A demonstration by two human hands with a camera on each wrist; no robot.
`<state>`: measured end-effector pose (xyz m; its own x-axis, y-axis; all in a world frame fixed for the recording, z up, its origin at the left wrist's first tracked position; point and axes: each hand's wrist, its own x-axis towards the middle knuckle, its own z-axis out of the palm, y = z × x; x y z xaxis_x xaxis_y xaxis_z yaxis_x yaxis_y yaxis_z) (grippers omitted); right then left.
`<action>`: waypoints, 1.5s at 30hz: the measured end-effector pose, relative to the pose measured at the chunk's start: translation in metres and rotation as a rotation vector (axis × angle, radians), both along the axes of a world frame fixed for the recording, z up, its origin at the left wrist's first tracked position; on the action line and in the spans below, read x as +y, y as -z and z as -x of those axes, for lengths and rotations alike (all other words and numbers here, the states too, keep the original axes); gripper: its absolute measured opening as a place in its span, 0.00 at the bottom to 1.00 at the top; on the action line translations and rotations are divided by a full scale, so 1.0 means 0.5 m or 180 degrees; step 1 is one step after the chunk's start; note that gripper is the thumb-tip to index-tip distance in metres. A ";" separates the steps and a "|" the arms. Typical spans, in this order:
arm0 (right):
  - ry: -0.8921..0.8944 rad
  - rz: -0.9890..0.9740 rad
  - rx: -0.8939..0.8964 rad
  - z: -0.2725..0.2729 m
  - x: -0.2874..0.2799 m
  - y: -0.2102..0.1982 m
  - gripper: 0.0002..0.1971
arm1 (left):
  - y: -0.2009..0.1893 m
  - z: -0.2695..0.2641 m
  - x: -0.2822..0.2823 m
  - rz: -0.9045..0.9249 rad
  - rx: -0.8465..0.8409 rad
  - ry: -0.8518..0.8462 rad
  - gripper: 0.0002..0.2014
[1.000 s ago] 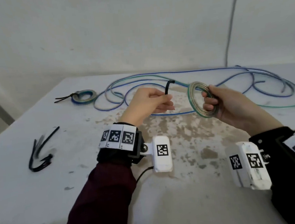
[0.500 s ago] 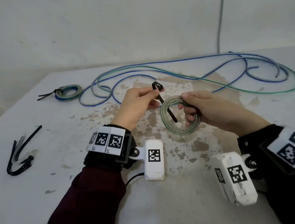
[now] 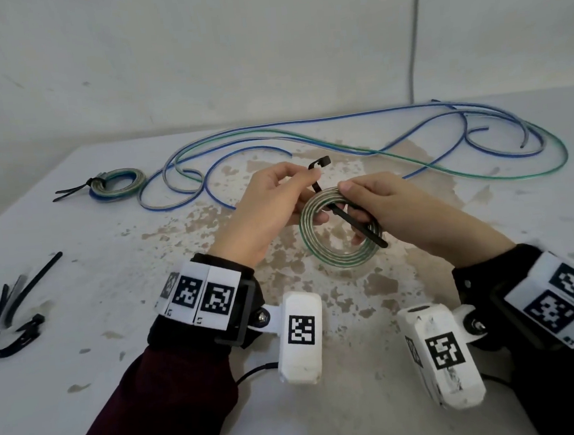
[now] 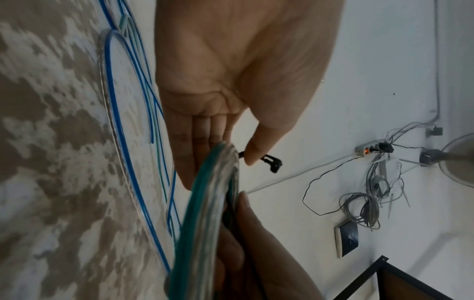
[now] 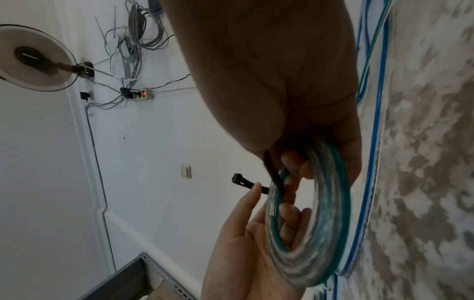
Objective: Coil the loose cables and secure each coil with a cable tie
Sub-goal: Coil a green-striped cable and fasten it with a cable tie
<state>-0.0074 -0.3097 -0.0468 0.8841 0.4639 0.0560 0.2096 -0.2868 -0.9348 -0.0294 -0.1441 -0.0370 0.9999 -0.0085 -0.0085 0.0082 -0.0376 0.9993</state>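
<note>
Hands close together over desk [image 3: 86,387]: right hand [image 3: 395,209] grips coil [image 3: 319,249], left hand [image 3: 271,211] pinches tie [image 3: 319,170], now threaded through coil versus a second ago. Next: close loop. Loose cables [image 3: 376,148] wait behind.

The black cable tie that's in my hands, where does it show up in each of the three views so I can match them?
Head: black cable tie at centre, slanting across the coil.
Left wrist: only its head shows, just past the thumb tip, right of centre.
Right wrist: centre, head pointing left, strap at the coil's left edge.
Shared landmark: the green and clear coil.
</note>
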 end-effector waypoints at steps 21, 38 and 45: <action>-0.0061 0.0408 -0.1278 0.010 -0.013 -0.012 0.23 | 0.014 0.005 -0.009 -0.0075 -0.0023 0.0130 0.04; 0.0167 -0.0187 -0.0192 0.013 0.000 -0.015 0.16 | 0.017 0.003 -0.008 -0.0692 -0.0456 0.0192 0.11; 0.0218 -0.0228 0.0004 0.006 -0.006 -0.010 0.15 | 0.020 0.003 -0.013 -0.0910 -0.0610 0.0270 0.11</action>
